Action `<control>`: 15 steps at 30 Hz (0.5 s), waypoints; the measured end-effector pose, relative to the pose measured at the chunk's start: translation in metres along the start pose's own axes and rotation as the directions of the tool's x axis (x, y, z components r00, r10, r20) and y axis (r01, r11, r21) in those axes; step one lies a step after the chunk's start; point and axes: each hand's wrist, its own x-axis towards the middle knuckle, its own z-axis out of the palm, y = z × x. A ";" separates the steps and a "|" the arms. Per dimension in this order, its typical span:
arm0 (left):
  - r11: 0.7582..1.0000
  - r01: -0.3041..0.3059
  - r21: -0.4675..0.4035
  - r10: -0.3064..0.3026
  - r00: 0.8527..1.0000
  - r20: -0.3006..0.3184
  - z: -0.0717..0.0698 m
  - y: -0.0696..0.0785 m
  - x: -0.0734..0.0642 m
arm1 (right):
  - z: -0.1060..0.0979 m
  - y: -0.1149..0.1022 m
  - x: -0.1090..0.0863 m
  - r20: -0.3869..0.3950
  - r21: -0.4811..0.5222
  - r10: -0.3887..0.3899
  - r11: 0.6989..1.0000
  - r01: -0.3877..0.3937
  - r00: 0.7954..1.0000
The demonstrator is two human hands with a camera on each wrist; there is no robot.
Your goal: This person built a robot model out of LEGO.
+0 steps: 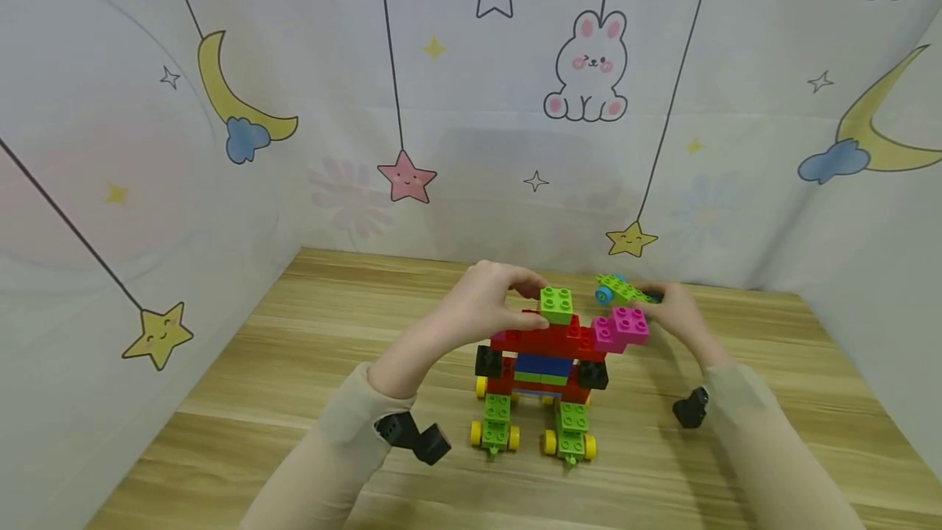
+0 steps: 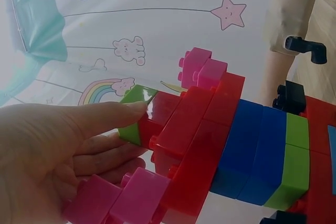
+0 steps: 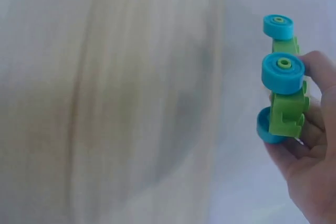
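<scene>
A toy figure of building blocks stands on wheeled bases, its body of red bricks (image 2: 197,142) and blue bricks (image 2: 247,150). On top sits a lime-green brick (image 1: 556,306), which my left hand (image 1: 482,301) pinches; in the left wrist view the thumb lies along it, with the fingers behind. Magenta bricks (image 1: 620,329) form stepped arms at both sides. Under the figure are green wheeled bases (image 1: 497,424) with yellow wheels. To the figure's right and behind it, my right hand (image 1: 673,309) grips a green toy car base (image 3: 287,111) with blue wheels (image 3: 282,72), raised off the table in the right wrist view.
The figure stands on a wood-grain table (image 1: 294,399). A white curtain (image 1: 471,96) printed with stars, moons and a rabbit encloses the back and sides. Black devices are strapped at both wrists, one (image 1: 414,437) hanging near the figure's left side.
</scene>
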 end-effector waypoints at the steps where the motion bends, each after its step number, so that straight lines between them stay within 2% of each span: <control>1: 1.000 0.000 -0.001 0.000 1.000 0.001 0.000 0.000 0.000 | -0.003 -0.003 -0.001 -0.010 -0.005 -0.014 1.000 0.014 1.000; 6: 1.000 0.002 -0.002 -0.002 1.000 0.000 0.001 0.000 0.000 | -0.018 -0.018 -0.006 -0.032 0.005 -0.052 0.999 0.052 0.998; 15: 1.000 0.005 0.001 -0.005 1.000 -0.009 0.001 -0.002 0.000 | -0.043 -0.057 -0.016 -0.047 0.033 -0.065 0.997 0.067 0.997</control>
